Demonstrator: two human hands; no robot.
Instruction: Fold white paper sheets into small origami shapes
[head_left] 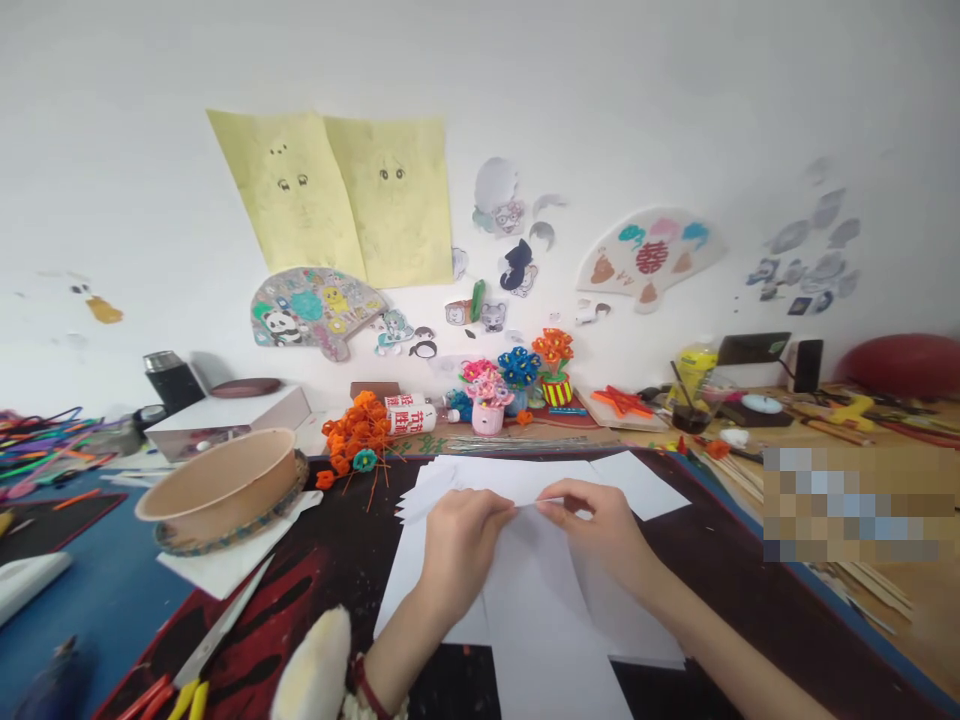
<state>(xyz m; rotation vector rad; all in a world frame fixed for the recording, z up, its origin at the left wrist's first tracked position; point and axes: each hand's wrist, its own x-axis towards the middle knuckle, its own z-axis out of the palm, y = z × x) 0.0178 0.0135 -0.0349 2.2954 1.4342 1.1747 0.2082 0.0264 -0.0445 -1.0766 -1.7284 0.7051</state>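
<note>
Pinching the raised top edge of a white sheet (536, 590) between them, your left hand (459, 545) and right hand (604, 535) are meeting almost fingertip to fingertip over the middle of the table (926, 620). Each grip is clamping down on that edge, thumb and fingers pressing onto the paper, with nothing else in either hand. The sheet is plain, unmarked and bright white. It is lifting into a shallow ridge where you are holding it and lying flat towards you, running down to the bottom of the view. It is resting on more loose white sheets (637, 480), which are fanning out beyond your fingers with their corners overlapping, all on a dark mat (322, 570) with red patterning.

To your left, a tan paper bowl (217, 480) is sitting near the mat's edge, well apart from your left hand, and scissors (214, 640) with yellow and red handles are lying diagonally just below it. A bunch of orange flowers (358, 430) is lying at the far edge of the mat, near the top of the stack. To your right, the mat is showing bare beside your forearm, and thin wooden sticks (870, 585) are lying beyond its blue border. A pale yellow soft thing (315, 670) is sitting just beside your left wrist.
</note>
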